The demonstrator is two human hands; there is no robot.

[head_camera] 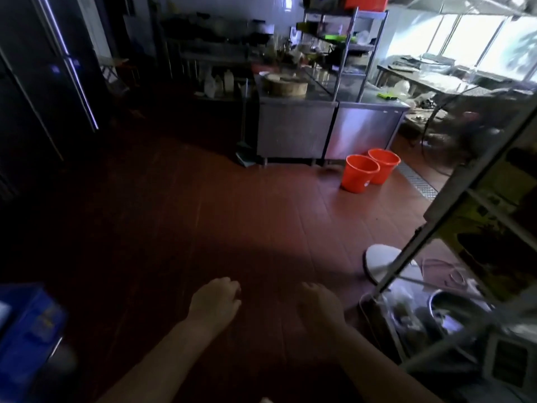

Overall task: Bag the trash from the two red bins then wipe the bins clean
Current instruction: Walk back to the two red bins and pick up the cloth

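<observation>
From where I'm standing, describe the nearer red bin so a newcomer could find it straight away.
Look to the steel counter across the red tiled floor. Two red bins stand touching at its right end; the nearer red bin is the left one, overlapping the farther red bin.

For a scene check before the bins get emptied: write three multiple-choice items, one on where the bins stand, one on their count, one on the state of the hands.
1. Where do the red bins stand?
A. on the floor by the steel counter
B. on the counter
C. on a shelf

2. How many red bins show?
A. one
B. two
C. three

3. What do the left hand and right hand hold?
A. a bag
B. a cloth
C. nothing

Key: 1 A, they sit on the floor tiles at the counter's foot; 2 B, two touch side by side; 3 C, both hands hang bare.
</observation>
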